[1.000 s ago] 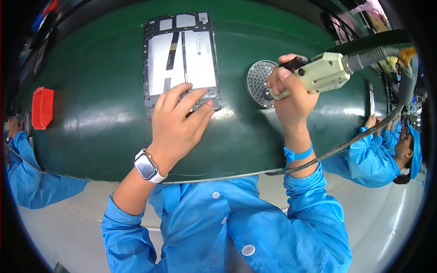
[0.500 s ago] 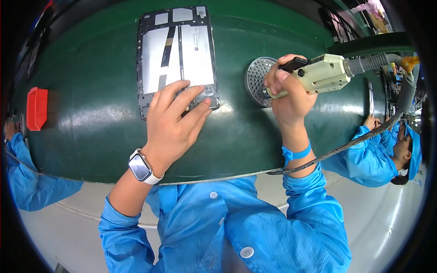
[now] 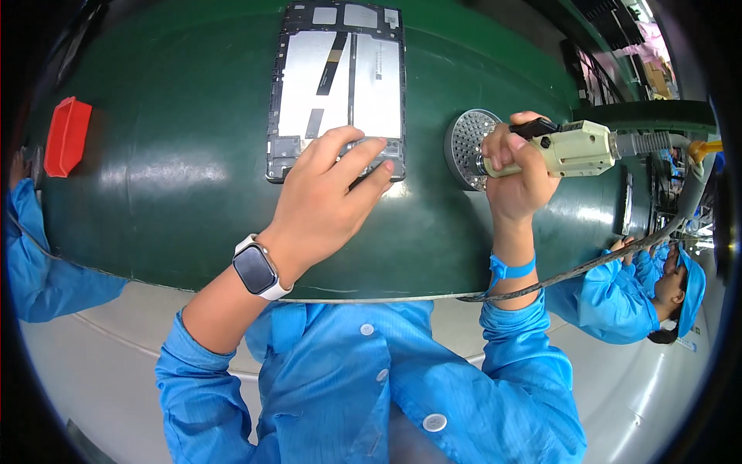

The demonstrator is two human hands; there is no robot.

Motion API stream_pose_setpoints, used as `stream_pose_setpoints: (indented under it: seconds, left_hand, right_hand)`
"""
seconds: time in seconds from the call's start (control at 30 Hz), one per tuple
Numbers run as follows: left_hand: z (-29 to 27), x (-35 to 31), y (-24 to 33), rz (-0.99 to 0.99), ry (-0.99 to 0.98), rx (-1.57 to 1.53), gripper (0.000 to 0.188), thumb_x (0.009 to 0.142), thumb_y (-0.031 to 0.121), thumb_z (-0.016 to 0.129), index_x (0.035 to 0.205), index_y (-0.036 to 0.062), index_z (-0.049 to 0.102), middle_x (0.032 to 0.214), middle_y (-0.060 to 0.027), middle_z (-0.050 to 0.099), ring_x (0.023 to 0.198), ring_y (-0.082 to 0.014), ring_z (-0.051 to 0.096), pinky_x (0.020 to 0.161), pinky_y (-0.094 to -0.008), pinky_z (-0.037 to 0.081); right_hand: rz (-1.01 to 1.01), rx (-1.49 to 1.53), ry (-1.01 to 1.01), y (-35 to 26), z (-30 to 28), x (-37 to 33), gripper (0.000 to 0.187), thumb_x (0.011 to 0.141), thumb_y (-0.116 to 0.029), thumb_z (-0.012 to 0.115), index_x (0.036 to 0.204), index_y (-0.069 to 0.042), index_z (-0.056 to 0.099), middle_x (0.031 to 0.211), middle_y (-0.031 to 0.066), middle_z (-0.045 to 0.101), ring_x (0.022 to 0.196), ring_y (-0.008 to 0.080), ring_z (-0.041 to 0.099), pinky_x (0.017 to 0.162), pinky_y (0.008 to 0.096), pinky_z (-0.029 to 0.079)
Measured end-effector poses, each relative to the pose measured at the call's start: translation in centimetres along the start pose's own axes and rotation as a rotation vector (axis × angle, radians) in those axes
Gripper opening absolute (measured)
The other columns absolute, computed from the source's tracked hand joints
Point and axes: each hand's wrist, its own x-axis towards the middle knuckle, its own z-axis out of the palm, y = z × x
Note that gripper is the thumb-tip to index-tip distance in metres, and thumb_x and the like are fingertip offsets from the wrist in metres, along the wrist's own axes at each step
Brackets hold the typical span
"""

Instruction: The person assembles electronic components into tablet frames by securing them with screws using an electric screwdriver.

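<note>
In front of me lies an opened tablet (image 3: 375, 93), with a black frame, silver inner plate and dark flat cables. My left hand (image 3: 325, 182) rests over its near edge, fingers spread and touching the dark strip there. To the right, my right hand (image 3: 519, 170) is wrapped round a cream-coloured power screwdriver (image 3: 583, 151) with a black lever. The screwdriver's tip points left into a round metal dish (image 3: 456, 155) full of small holes. My fingers partly cover the dish and hide where the tip meets it.
A red plastic bin (image 3: 68, 138) stands at the left of the green work surface (image 3: 178, 209). From the screwdriver, a grey hose (image 3: 688, 182) curves away at right, and a dark cable (image 3: 576, 271) crosses my wrist. Blue-clad co-workers sit at right (image 3: 618, 301) and left (image 3: 50, 271).
The whole view has shifted and turned slightly, so the tablet and dish appear further right. My left hand stays on the tablet, and my right keeps the screwdriver at the dish.
</note>
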Motion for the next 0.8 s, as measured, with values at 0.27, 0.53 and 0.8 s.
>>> stream_pose_setpoints:
  seconds: [0.27,0.53,0.8]
  left_hand:
    - [-0.1,-0.1,-0.2,0.018,0.021,-0.006,0.017,0.08,0.009,0.069,0.096,0.0024,0.07,0.111,-0.0092,0.063,0.106,-0.0296,0.058,0.082,-0.0407,0.051]
    - [-0.2,-0.1,0.0,-0.002,0.028,-0.016,0.019,0.078,0.01,0.071,0.096,0.0041,0.071,0.114,-0.0082,0.063,0.107,-0.0279,0.057,0.084,-0.0399,0.049]
    - [0.1,-0.3,-0.1,-0.02,0.02,-0.029,0.022,0.076,0.011,0.076,0.097,0.006,0.072,0.115,-0.007,0.063,0.109,-0.0275,0.057,0.084,-0.0397,0.049]
  right_hand:
    - [0.0,-0.034,-0.031,-0.5,0.8,0.0,0.024,0.079,0.001,0.054,0.102,0.006,0.058,0.062,0.0079,0.05,0.051,0.0156,0.046,0.053,0.0319,0.043]
    - [0.003,0.133,-0.16,-1.9,5.8,-0.1,0.03,0.08,-0.004,0.055,0.107,0.007,0.056,0.061,0.0069,0.048,0.052,0.0155,0.045,0.054,0.033,0.042]
    - [0.094,0.14,-0.203,-0.4,6.9,-1.0,0.026,0.079,-0.001,0.055,0.104,0.006,0.055,0.062,0.0082,0.05,0.052,0.0153,0.045,0.054,0.0321,0.041]
